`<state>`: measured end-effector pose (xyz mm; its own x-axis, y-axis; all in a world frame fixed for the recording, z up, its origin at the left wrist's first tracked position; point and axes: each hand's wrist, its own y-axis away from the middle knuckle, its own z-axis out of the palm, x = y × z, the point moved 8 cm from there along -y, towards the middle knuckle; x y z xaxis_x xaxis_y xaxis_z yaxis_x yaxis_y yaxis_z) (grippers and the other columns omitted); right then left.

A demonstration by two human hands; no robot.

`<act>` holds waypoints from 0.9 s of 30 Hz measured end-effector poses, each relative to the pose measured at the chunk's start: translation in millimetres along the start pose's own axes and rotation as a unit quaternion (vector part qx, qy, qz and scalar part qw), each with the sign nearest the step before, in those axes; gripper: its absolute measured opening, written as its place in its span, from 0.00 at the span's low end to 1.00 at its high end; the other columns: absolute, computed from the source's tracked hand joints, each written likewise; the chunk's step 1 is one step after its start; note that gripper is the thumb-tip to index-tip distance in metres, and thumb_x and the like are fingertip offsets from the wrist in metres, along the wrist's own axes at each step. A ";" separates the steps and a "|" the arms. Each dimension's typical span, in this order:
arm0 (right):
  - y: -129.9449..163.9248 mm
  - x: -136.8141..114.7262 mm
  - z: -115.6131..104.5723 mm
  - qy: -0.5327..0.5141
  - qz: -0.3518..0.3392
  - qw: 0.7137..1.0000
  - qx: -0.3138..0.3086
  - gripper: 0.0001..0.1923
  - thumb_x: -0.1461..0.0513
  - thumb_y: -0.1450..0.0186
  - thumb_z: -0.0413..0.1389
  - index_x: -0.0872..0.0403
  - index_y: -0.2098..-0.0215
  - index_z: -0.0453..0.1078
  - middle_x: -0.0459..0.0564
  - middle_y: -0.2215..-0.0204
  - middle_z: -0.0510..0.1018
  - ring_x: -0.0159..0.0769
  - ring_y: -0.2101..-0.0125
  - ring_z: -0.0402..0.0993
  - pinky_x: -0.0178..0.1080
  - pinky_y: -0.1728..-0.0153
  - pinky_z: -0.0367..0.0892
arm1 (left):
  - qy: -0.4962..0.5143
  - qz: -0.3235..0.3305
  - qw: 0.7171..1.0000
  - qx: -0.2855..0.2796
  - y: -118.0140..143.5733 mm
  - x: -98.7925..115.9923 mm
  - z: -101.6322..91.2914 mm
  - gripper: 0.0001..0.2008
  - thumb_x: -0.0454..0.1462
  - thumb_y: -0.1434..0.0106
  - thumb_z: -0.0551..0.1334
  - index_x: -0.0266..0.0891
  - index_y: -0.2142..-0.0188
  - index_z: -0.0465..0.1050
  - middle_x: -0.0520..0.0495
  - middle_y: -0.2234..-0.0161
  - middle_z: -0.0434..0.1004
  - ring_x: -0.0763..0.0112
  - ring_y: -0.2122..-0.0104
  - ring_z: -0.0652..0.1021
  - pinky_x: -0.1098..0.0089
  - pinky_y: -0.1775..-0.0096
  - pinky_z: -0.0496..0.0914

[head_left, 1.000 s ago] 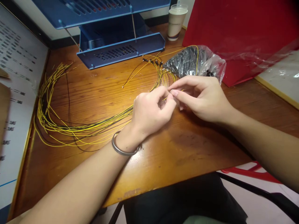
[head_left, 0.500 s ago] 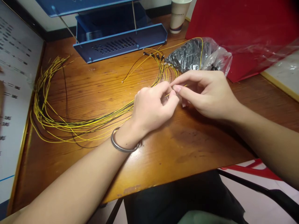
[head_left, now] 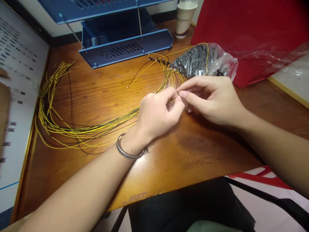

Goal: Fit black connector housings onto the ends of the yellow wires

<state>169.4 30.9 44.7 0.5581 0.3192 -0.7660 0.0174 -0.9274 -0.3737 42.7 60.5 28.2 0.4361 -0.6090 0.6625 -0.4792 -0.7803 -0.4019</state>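
Note:
A long bundle of thin yellow and black wires (head_left: pixel 72 129) curves across the wooden table (head_left: pixel 169 161) from the far left to the middle. My left hand (head_left: pixel 158 114), with a metal bangle on the wrist, pinches the end of one yellow wire. My right hand (head_left: pixel 212 98) meets it fingertip to fingertip, thumb and forefinger closed at the same wire end; what it holds there is too small to make out. Several wire ends with small dark tips (head_left: pixel 160 61) lie just beyond the hands.
A clear plastic bag of small black parts (head_left: pixel 202 59) lies behind my right hand. A blue tiered paper tray (head_left: pixel 125 48) stands at the back, a paper cup (head_left: pixel 184 19) beside it, a red bag (head_left: pixel 246 35) at the right, printed sheets (head_left: pixel 16 83) at the left.
Both hands stay pinched together on the wire end; only the view shifted slightly.

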 end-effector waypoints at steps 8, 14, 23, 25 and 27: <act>-0.3 2.1 -2.7 -0.025 0.018 0.999 0.024 0.05 0.61 0.36 0.63 0.54 0.66 0.79 0.48 0.72 0.82 0.32 0.73 0.79 0.36 0.70 0.75 | 0.000 0.012 1.000 -0.008 0.7 -0.9 0.4 0.12 0.40 0.33 0.57 0.40 0.72 0.68 0.51 0.77 0.72 0.73 0.77 0.68 0.70 0.70 0.60; -0.5 5.2 -1.8 -0.060 0.046 0.996 0.038 0.04 0.61 0.37 0.63 0.54 0.67 0.79 0.45 0.77 0.81 0.26 0.83 0.71 0.31 0.84 0.67 | 0.006 0.011 1.000 -0.010 1.0 -1.3 -0.7 0.12 0.40 0.32 0.56 0.40 0.72 0.66 0.52 0.79 0.69 0.74 0.79 0.65 0.70 0.71 0.58; -0.9 8.9 -4.9 -0.108 0.085 0.988 0.069 0.04 0.61 0.37 0.64 0.54 0.67 0.78 0.46 0.75 0.82 0.25 0.86 0.69 0.30 0.86 0.65 | -0.006 -0.018 1.000 0.002 1.6 -5.0 -2.6 0.15 0.42 0.31 0.55 0.40 0.74 0.64 0.53 0.80 0.66 0.75 0.80 0.63 0.70 0.73 0.55; -1.1 9.8 -6.5 -0.116 0.092 0.986 0.076 0.03 0.62 0.37 0.64 0.55 0.67 0.77 0.47 0.74 0.83 0.24 0.86 0.69 0.31 0.86 0.66 | -0.006 -0.020 1.000 0.002 1.6 -5.7 -2.7 0.15 0.42 0.31 0.55 0.40 0.74 0.64 0.53 0.80 0.66 0.75 0.80 0.63 0.70 0.72 0.56; -1.2 11.0 -6.4 -0.129 0.098 0.984 0.077 0.03 0.62 0.37 0.63 0.55 0.67 0.77 0.47 0.73 0.83 0.24 0.86 0.69 0.31 0.85 0.67 | -0.006 -0.024 1.000 -0.001 1.5 -6.3 -2.7 0.15 0.42 0.32 0.55 0.40 0.74 0.64 0.53 0.81 0.65 0.75 0.80 0.64 0.69 0.72 0.56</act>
<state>180.8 34.2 40.0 0.3094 0.1944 -0.9309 -0.2069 -0.9417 -0.2654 37.2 63.6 25.1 0.4676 -0.5720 0.6739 -0.4588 -0.8087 -0.3681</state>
